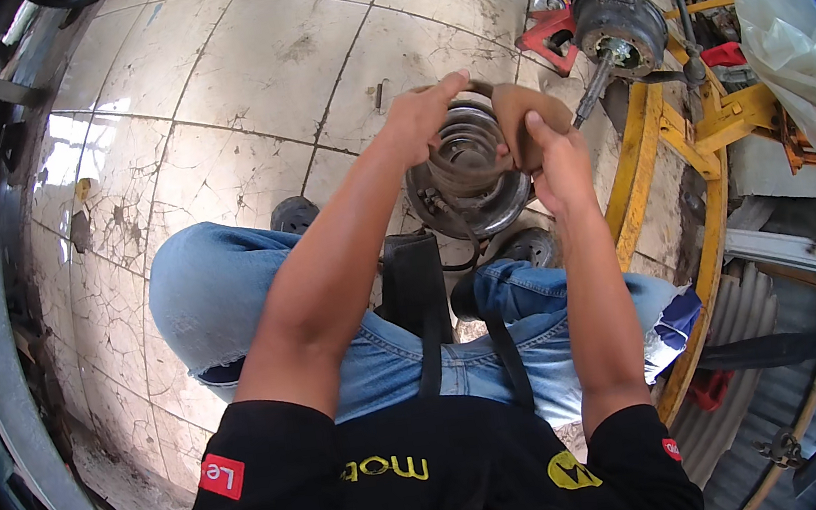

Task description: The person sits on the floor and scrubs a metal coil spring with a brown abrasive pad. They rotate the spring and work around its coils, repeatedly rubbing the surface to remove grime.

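My left hand [416,125] is closed on a curved brown band [468,180] that looks like a brake shoe, held above a round metal drum [432,214] on the floor. My right hand [562,165] grips a folded brown sheet [524,111], like sandpaper, thumb on its near face. The sheet stands against the band's right side; whether they touch is hard to tell. Stepped rings show inside the drum, and a dark hose or cable [472,244] curves in front of it. Some of my fingers are hidden behind the pieces.
At the right stands a yellow metal frame [636,169]. Above it, an axle end with a round hub [615,25] projects a shaft toward my right hand, beside a red stand [550,40]. A plastic bag [787,50] hangs at far right. A small pin [379,95] lies on the tiles.
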The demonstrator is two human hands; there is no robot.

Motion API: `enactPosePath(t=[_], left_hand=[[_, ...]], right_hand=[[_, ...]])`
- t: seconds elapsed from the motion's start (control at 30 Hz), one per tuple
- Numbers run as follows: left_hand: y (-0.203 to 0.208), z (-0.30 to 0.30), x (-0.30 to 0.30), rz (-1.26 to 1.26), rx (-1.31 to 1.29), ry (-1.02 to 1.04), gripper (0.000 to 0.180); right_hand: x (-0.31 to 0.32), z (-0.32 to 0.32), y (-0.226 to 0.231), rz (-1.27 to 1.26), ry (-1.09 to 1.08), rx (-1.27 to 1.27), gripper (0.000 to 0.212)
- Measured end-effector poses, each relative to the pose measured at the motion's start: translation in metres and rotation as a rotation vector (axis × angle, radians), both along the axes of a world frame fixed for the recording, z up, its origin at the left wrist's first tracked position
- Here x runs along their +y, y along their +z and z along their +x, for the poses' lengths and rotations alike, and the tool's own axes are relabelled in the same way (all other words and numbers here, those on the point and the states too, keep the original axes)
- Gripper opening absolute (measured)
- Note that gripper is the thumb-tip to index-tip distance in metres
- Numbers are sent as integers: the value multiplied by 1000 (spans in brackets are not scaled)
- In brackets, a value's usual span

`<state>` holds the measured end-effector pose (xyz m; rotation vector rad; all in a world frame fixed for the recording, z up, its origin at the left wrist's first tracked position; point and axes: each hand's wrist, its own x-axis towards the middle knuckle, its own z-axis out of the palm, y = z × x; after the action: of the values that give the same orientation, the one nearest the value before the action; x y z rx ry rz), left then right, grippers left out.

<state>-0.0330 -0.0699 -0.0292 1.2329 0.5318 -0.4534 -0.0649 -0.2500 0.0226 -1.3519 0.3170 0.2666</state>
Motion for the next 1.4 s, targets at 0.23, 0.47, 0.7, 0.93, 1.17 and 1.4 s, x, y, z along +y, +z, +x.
enactPosePath(t=[0.23, 0.47, 0.7, 0.93, 1.17, 1.4], left_hand=[[-4, 19, -1, -167, 93, 127, 44], [-8, 29, 4, -222, 173, 286, 50], [-6, 5, -31, -298, 172, 290, 58], [30, -23, -52, -511, 217, 341, 56], [43, -17, -29, -528, 108, 249, 54], [26, -5, -8, -399, 68, 27, 47]], right_hand=[[12, 38, 6, -207, 62, -27, 26], [29, 91, 36, -880, 412, 134, 36], [-8, 101, -2, -748, 354, -83, 37], [-6, 119, 6, -951, 574, -172, 41], [4, 121, 38, -986, 571, -97, 37], [-11, 92, 0, -762, 236, -184, 41]])
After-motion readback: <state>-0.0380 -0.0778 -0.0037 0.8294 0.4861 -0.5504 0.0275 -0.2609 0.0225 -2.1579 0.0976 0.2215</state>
